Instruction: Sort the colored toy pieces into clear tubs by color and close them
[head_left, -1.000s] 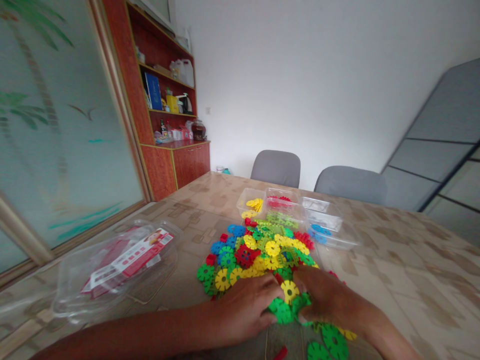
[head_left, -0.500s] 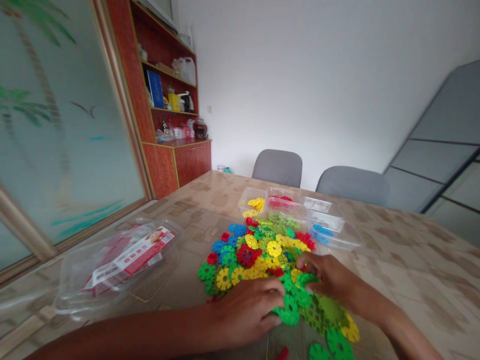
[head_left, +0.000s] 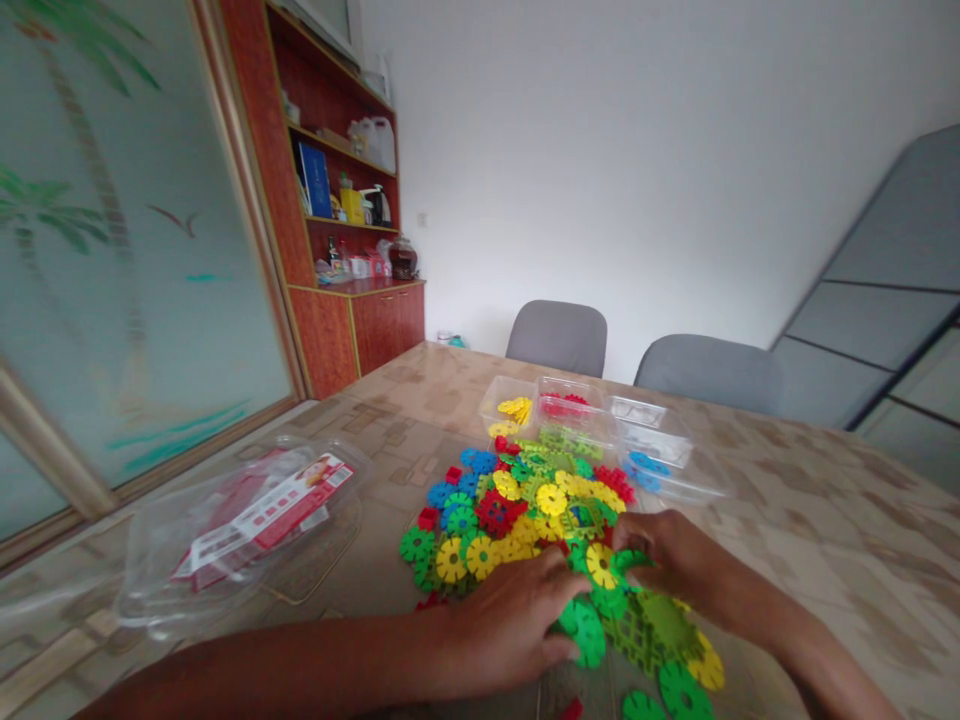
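Observation:
My left hand (head_left: 517,615) is closed at the near edge of a pile of plastic building pieces, its thumb and fingers around green notched discs (head_left: 586,632). Across from it, my right hand (head_left: 660,555) has its fingers curled over the pile's right side, pinching another green disc (head_left: 630,563). A yellow disc (head_left: 601,565) lies between the two hands. Beside my right hand are olive-green lattice pieces (head_left: 637,630). The pile also has blue discs (head_left: 442,493) and a red square piece (head_left: 498,512). Parts of the held discs are hidden by my fingers.
Behind the pile stands a clear divided tray (head_left: 675,435) with yellow, red, green and blue pieces in its compartments. At left lies a clear plastic lid (head_left: 150,570) with a red-and-white label. Two grey chairs (head_left: 556,335) stand beyond the table (head_left: 817,500).
My left hand has shifted slightly right, and the green discs at its fingertips have tilted. The yellow disc between my hands is more exposed. My right hand is nearly in the same place.

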